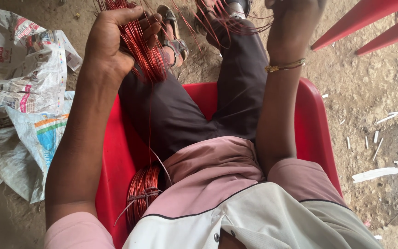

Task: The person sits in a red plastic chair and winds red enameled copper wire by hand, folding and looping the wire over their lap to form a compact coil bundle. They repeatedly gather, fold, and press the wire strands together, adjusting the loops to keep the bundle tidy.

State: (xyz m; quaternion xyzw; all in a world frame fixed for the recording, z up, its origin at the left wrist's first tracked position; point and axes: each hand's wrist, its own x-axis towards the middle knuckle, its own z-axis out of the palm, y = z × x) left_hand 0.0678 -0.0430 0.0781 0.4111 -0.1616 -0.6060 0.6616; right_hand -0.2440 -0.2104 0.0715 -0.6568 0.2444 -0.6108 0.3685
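My left hand (pixel 111 41) is closed around a thick bundle of reddish copper wire (pixel 143 50) held above my left thigh. My right hand (pixel 293 23), with a gold bracelet (pixel 285 66) at the wrist, is raised at the top of the view and grips loose strands of the same wire (pixel 229 18) that fan out toward my feet. A single strand runs down from the bundle to a tied coil of copper wire (pixel 143 191) resting on the red plastic chair (pixel 316 133) beside my left hip. I sit on that chair in dark trousers.
Crumpled newspaper and plastic sacks (pixel 24 87) lie on the dirt floor at the left. Red chair legs (pixel 369 23) slant across the top right. Small white scraps (pixel 376 174) are scattered on the ground at the right. My sandalled feet (pixel 173 32) rest at the top.
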